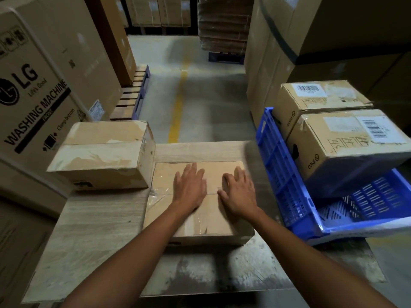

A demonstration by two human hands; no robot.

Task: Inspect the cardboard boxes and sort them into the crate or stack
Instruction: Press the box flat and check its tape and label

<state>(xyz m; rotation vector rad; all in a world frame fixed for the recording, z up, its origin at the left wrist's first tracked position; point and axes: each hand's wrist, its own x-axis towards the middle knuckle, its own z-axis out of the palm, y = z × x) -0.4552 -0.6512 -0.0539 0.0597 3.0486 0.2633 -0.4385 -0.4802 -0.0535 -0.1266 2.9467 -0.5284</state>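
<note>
Inspection is the step in hand: the left hand [190, 187] and right hand [239, 194] lie flat on the taped top of a shallow cardboard box [213, 223] in the middle of the bench [93, 230], fingers spread wide and gripping nothing. Next, I judge, both hands must move to its side walls and lift it, either to the blue crate [273, 156] at 3 o'clock or onto the scuffed box [102, 154] at 10 o'clock.

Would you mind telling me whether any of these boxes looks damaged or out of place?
Yes. The left box has peeled, ragged tape across its top. The nearer box in the blue crate has a torn top corner, and the crate itself sits tilted.
</note>
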